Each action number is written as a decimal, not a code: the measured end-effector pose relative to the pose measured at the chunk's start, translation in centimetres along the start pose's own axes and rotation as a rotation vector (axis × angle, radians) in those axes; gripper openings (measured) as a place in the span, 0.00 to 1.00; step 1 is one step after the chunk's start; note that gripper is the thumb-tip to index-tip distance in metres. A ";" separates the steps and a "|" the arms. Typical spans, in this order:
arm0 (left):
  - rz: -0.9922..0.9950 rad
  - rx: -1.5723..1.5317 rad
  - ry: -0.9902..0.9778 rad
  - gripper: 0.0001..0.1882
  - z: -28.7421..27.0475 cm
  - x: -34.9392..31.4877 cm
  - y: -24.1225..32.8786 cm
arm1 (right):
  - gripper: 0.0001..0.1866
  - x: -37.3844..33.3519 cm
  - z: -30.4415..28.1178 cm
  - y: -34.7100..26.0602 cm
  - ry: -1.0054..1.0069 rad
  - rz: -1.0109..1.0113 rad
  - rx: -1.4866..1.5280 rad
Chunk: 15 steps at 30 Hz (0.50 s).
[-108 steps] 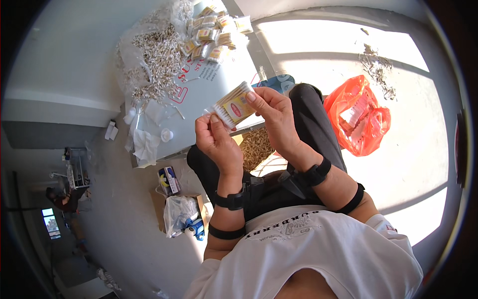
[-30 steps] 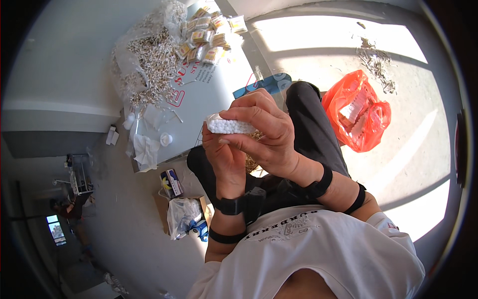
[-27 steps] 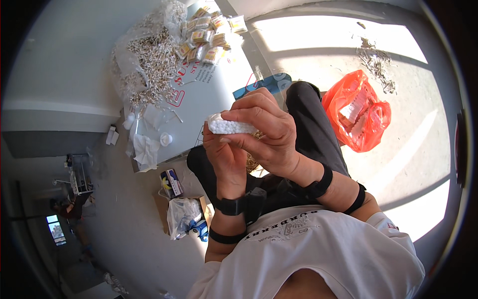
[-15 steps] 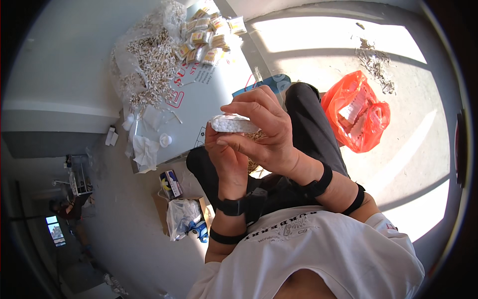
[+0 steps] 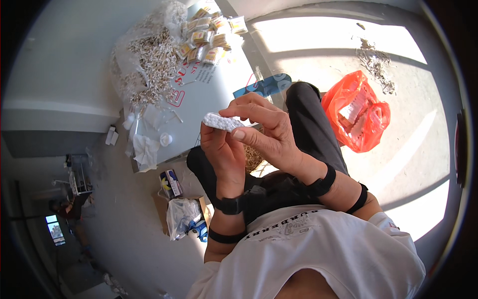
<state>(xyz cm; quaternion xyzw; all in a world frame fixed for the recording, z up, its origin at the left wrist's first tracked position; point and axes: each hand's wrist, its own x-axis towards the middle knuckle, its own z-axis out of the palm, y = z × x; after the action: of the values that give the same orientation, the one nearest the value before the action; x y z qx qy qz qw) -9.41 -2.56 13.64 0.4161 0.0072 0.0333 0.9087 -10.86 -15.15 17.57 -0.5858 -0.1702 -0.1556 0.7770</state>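
Note:
A small bundle of cotton swabs is held up in front of my chest, its white tips facing me. My left hand grips it from below and behind, with part of the fingers hidden. From the other side, my right hand has its fingers curved over the bundle's top and its thumb at the lower right end. Beyond my hands, a heap of loose cotton swabs spills from a see-through plastic bag on the grey table. Next to it lie several filled packs of swabs with yellow-and-white labels.
A red plastic bag stands open on the floor at my right. Scraps lie farther off. On the left, a cardboard box holds plastic film beside a small carton. Crumpled white film hangs at the table's near corner.
Both hands have shifted slightly left with the bundle. It is now tilted down toward its right end, and more white tips show. My right thumb has moved up to its end.

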 end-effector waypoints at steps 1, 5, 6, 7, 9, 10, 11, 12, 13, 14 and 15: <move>0.062 0.027 -0.005 0.06 -0.7 0.6 -0.1 | 0.13 -0.1 -0.1 0.2 -0.002 0.000 0.001; 0.175 0.055 -0.003 0.04 -1.4 1.0 0.0 | 0.13 -0.4 -0.1 0.8 -0.004 0.127 0.150; 0.175 0.056 -0.003 0.04 -1.4 1.0 0.0 | 0.12 -0.3 0.1 0.8 0.040 0.139 0.205; 0.194 0.070 -0.003 0.04 -1.5 1.1 0.0 | 0.11 -0.3 0.3 0.8 0.084 0.152 0.260; 0.210 0.084 -0.003 0.03 -1.3 1.1 0.0 | 0.11 -0.2 0.2 0.5 0.085 0.194 0.265; 0.215 0.092 0.007 0.03 -1.1 1.0 0.0 | 0.11 -0.1 0.2 0.5 0.085 0.235 0.271; 0.219 0.101 0.016 0.03 -0.9 1.0 -0.1 | 0.11 -0.2 0.1 0.7 0.086 0.234 0.270; 0.218 0.101 0.015 0.03 -0.9 0.9 -0.1 | 0.11 -0.3 0.1 1.0 0.083 0.242 0.269; 0.223 0.101 -0.003 0.03 -0.9 0.9 -0.2 | 0.10 -0.3 0.0 1.2 0.081 0.251 0.268; 0.230 0.101 -0.019 0.03 -1.0 0.9 -0.2 | 0.10 -0.3 0.1 1.2 0.081 0.251 0.268; 0.229 0.102 -0.019 0.03 -1.0 0.9 -0.2 | 0.10 -0.3 0.2 1.1 0.097 0.313 0.359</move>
<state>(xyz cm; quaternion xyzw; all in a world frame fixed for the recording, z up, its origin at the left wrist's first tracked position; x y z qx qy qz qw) -8.51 -1.85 12.87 0.4600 -0.0472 0.1327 0.8767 -10.65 -14.70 16.60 -0.4495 -0.0649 -0.0286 0.8905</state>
